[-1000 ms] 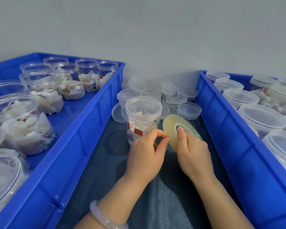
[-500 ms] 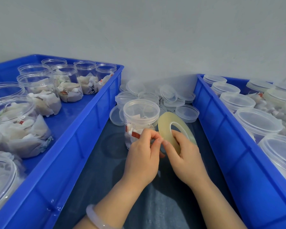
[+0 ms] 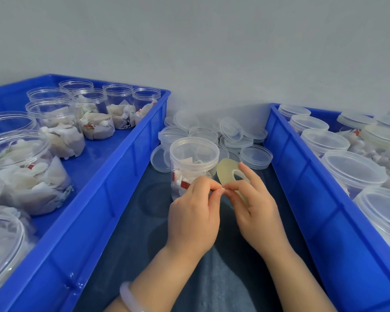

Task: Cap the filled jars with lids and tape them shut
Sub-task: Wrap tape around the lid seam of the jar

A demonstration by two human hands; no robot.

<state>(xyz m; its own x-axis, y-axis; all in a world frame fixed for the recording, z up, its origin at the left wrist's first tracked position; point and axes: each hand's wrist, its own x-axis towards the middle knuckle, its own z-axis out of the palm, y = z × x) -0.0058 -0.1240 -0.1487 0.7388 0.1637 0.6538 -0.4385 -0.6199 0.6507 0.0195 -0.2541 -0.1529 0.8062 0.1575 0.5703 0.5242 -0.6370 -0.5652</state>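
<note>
Head view, left to right. Left blue crate [image 3: 122,188] held open jars [image 3: 54,122] filled with white sachets, none lidded. Pale bracelet [image 3: 127,298] sat on the left wrist. On the dark-cloth tabletop [image 3: 133,233] between the crates stood one filled jar [image 3: 193,158] with its lid on, upright, just behind the hands. Left hand [image 3: 193,219] partly hid the jar's lower wall; its grip was a thumb-and-forefinger pinch at the near edge of the tape roll [image 3: 227,174]. Whether a free tape end lay in that pinch could not be told. Right hand [image 3: 257,215] held the roll on edge just right of the jar, grip closed around the ring, fingertips meeting those of the left. Loose lids [image 3: 234,134] were heaped against the wall behind the jar. Right blue crate [image 3: 313,199] held lidded jars [image 3: 351,167].
</note>
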